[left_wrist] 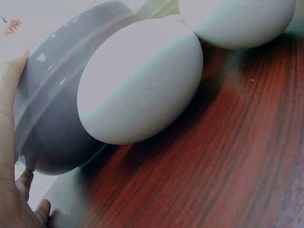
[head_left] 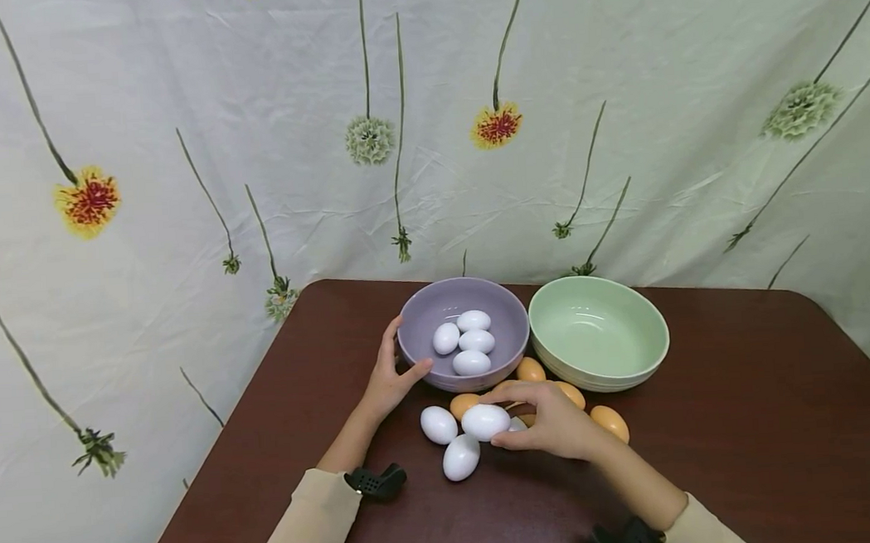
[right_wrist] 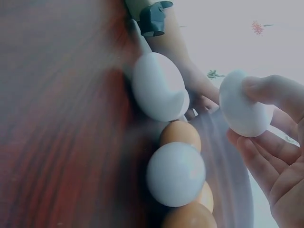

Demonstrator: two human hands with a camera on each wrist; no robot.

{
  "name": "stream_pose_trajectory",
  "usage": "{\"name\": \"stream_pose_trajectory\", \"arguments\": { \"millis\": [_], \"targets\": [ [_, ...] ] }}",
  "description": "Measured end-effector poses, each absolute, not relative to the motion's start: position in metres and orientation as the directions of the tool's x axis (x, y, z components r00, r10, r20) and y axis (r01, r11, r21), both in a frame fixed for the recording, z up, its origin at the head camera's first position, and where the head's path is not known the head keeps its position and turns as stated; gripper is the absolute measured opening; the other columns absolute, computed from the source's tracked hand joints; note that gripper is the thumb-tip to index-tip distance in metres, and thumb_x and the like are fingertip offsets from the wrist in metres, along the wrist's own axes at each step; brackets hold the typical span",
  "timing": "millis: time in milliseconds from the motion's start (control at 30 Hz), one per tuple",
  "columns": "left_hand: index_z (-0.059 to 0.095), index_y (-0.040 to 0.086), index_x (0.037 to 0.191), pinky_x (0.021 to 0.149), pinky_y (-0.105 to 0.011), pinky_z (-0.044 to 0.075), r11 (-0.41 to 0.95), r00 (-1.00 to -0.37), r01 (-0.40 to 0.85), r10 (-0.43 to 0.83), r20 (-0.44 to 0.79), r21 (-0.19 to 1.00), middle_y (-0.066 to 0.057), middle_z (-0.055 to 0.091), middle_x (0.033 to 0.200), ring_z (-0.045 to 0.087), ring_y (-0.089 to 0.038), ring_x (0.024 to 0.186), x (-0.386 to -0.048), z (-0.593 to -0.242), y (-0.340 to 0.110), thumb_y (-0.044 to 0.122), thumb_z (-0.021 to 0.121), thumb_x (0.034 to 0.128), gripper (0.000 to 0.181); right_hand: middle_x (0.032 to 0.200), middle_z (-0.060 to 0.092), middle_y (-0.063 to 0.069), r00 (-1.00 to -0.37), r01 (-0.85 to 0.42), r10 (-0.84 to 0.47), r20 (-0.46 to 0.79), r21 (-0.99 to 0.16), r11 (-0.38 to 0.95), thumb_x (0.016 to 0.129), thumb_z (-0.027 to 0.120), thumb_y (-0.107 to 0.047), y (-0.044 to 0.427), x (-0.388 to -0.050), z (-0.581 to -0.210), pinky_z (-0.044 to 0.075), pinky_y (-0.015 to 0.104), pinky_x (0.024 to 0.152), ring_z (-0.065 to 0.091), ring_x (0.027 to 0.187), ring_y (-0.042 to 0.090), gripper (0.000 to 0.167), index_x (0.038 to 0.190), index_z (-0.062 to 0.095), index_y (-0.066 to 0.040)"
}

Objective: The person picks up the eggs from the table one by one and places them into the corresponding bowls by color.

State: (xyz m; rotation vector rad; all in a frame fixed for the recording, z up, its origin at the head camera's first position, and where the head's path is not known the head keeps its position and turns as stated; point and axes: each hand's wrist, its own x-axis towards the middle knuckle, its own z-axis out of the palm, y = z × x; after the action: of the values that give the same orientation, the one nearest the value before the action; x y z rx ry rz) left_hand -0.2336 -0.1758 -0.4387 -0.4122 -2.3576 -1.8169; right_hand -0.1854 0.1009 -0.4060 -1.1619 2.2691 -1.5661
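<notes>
A white egg (head_left: 486, 422) is pinched between the thumb and fingertips of my right hand (head_left: 552, 422), raised off the table in the right wrist view. My left hand (head_left: 387, 386) grips the left side of the purple bowl (head_left: 418, 332), thumb at the near rim and fingers along the outer wall. Several white eggs (head_left: 477, 341) lie inside that bowl. Before it, white eggs (head_left: 461, 457) rest on the table, one partly hidden by my right hand. Orange-brown eggs (head_left: 610, 423) lie around and behind that hand, some partly covered.
A light green bowl (head_left: 596, 336) stands right beside the purple one, with no eggs visible in it. The dark red-brown table (head_left: 751, 418) extends to both sides. Behind it hangs a pale flowered cloth (head_left: 290, 106).
</notes>
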Motion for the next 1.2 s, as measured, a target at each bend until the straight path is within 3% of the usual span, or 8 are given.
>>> {"name": "stream_pose_trajectory", "arguments": {
  "millis": [200,467,767,1200],
  "targets": [
    [0.016,0.001,0.154,0.11,-0.057,0.021,0.232,-0.953,0.298,0.126,0.275,0.926,-0.025,0.015,0.157,0.02,-0.04,0.141,-0.234,-0.439,-0.175,0.011,0.068,0.0854,0.086,0.116,0.065,0.011,-0.699,-0.479,-0.663,0.268,-0.864,0.157,0.081,0.08,-0.01,0.097,-0.193,-0.401,0.052,0.037,0.086,0.063,0.102,0.022,0.044,0.12,0.065,0.003],
    [0.016,0.0,0.154,0.109,-0.058,0.021,0.234,-0.952,0.303,0.126,0.28,0.924,-0.025,0.016,0.157,0.021,-0.041,0.14,-0.234,-0.439,-0.175,0.011,0.067,0.0852,0.086,0.11,0.065,0.016,-0.668,-0.561,-0.661,0.342,-0.815,0.145,0.078,0.079,0.0,0.093,-0.203,-0.396,0.054,0.035,0.081,0.063,0.1,0.025,0.042,0.118,0.066,0.006],
    [0.016,-0.002,0.153,0.109,-0.057,0.021,0.225,-0.946,0.319,0.128,0.297,0.921,-0.026,0.016,0.156,0.021,-0.042,0.14,-0.234,-0.439,-0.175,0.008,0.068,0.085,0.086,0.111,0.068,0.016,-0.697,-0.539,-0.638,0.326,-0.826,0.166,0.079,0.079,-0.002,0.088,-0.213,-0.387,0.052,0.04,0.085,0.064,0.1,0.027,0.041,0.117,0.066,0.006],
    [0.015,0.0,0.154,0.11,-0.058,0.019,0.224,-0.951,0.303,0.132,0.279,0.926,-0.025,0.014,0.157,0.018,-0.04,0.142,-0.232,-0.437,-0.176,0.008,0.068,0.0855,0.087,0.114,0.067,0.014,-0.741,-0.48,-0.613,0.275,-0.855,0.197,0.082,0.078,-0.007,0.08,-0.228,-0.382,0.053,0.036,0.084,0.064,0.103,0.029,0.04,0.12,0.066,0.002]
  ]
}}
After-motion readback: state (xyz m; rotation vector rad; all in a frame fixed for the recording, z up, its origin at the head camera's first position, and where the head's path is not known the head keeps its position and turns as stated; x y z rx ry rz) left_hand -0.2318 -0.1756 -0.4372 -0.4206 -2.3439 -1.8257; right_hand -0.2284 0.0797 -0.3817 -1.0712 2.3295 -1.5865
